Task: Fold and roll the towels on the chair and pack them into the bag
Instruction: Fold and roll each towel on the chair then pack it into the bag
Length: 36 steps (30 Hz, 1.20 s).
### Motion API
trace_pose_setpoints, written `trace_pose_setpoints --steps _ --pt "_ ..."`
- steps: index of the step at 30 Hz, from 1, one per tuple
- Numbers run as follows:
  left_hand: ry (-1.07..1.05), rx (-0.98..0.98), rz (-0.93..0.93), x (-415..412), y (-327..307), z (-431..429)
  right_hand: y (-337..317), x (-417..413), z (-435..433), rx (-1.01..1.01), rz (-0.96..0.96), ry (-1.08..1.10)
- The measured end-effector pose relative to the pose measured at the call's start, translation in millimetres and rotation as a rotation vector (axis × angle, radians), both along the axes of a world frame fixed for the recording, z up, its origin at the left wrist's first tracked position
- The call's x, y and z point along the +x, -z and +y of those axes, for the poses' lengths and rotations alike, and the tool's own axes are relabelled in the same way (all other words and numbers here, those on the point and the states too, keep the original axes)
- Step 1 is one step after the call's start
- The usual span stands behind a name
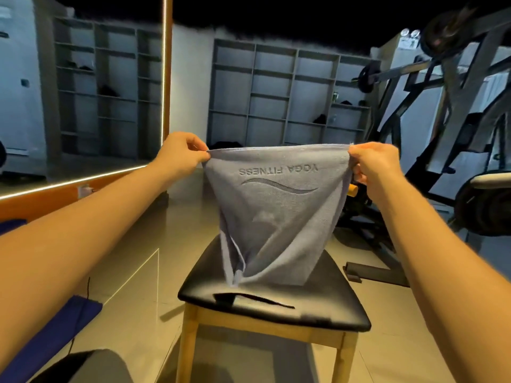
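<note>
We hold the towel (276,211) stretched above the chair (276,302): left hand (181,154) pinches one top corner, right hand (373,167) the other; lower edge hangs just over the seat.

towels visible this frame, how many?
1: the towel hangs over the chair, top corners pinched by left hand and right hand. Others may be out of frame.

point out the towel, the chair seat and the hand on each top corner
towel (276,214): head view, middle of the hanging cloth
chair seat (331,308): head view, bare black cushion
left hand (179,154): head view, back of hand
right hand (377,167): head view, back of hand
</note>
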<state>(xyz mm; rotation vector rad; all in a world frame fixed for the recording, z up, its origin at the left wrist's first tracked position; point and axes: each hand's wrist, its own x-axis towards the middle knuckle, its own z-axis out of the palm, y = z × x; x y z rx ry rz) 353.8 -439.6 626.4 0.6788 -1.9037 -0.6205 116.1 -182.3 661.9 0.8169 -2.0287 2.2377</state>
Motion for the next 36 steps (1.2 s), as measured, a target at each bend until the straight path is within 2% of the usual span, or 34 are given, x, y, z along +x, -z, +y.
trace_pose_setpoints --steps 3,8,15,19,23,25,27,31,34,36 --pt "0.005 -0.035 0.027 0 -6 1 -2 4 -1 0.000 0.069 0.038" --pt "0.062 -0.019 0.064 7 -19 5 -12 8 5 -0.034 0.077 0.039" --pt "0.276 0.179 0.111 -3 -28 -7 -14 -7 12 -0.134 0.089 0.032" --pt "0.224 0.204 0.053 -29 -23 -17 -1 -24 -4 -0.118 0.014 0.052" --pt "0.173 0.328 -0.039 -66 -12 -31 20 -60 -28 -0.036 -0.048 0.068" --pt "0.170 0.365 0.003 -81 -10 -36 27 -71 -36 -0.011 -0.051 0.061" --pt "0.203 0.337 0.113 -96 -13 -40 31 -81 -42 -0.039 -0.041 0.068" --pt "0.245 0.125 0.250 -111 -20 -43 40 -92 -39 -0.129 -0.006 0.048" --pt "0.249 0.015 0.216 -105 -2 -41 63 -99 -35 -0.125 -0.033 0.031" --pt "0.245 -0.020 0.128 -96 31 -43 91 -99 -34 -0.060 -0.120 0.014"
